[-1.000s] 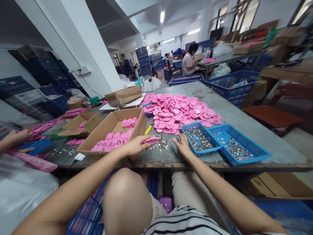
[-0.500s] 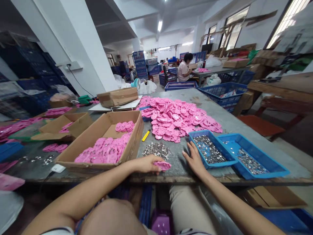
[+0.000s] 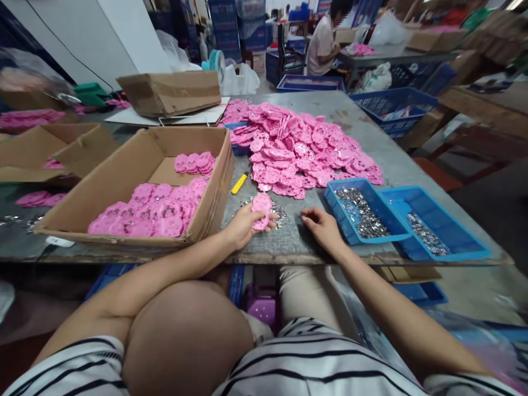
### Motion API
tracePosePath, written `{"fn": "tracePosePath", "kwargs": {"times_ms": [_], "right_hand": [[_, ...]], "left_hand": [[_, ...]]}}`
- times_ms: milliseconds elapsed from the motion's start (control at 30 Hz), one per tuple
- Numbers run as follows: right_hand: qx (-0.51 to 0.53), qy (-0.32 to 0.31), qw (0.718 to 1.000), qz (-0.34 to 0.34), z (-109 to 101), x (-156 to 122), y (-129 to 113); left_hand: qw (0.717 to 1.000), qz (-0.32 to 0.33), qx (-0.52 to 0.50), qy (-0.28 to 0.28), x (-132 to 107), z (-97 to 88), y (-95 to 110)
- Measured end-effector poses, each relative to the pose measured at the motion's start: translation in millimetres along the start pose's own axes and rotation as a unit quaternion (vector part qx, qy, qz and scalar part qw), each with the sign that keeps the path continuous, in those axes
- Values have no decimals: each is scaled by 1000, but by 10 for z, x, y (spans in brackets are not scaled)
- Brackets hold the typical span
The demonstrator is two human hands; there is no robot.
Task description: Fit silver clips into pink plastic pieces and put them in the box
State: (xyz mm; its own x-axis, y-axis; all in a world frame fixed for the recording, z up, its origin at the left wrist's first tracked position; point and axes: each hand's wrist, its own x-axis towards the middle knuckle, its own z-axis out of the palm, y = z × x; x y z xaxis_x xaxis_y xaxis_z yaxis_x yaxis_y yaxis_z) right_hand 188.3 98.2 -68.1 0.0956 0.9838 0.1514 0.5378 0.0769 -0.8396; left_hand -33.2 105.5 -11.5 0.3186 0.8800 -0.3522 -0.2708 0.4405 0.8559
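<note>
Head view: one pink piece (image 3: 262,203), flat, roundish (edge wavy), was held by left hand (image 3: 242,226); right hand (image 3: 325,230), grip unclear.

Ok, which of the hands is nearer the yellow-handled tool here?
Left. The left hand, holding a pink piece, is just on the near side of the yellow-handled tool; the right hand is farther off, to its right.

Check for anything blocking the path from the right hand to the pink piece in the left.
Nothing visible blocks it. Between the right hand and the pink piece are only fingertips of the left hand, tabletop and part of a low metal-parts pile.
</note>
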Motion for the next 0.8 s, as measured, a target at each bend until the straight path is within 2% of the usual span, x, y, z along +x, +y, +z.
{"fn": "tracePosePath", "kwargs": {"times_ms": [100,233,400,600,800], "right_hand": [[-111,-58,992,-21,47,202,-137],[-208,-113,971,-29,129,369,-283],[-334,-121,933,-50,185,360,-355],[-337,-122,931,-74,180,318,-293],[-240,-50,967,-70,195,295,-143]], "left_hand": [[998,24,-28,60,16,47,50],[995,46,-37,74,2,105,65],[995,48,-30,81,-8,117,52],[995,46,-15,86,-47,195,34],[997,33,-9,66,-63,352,33]]}}
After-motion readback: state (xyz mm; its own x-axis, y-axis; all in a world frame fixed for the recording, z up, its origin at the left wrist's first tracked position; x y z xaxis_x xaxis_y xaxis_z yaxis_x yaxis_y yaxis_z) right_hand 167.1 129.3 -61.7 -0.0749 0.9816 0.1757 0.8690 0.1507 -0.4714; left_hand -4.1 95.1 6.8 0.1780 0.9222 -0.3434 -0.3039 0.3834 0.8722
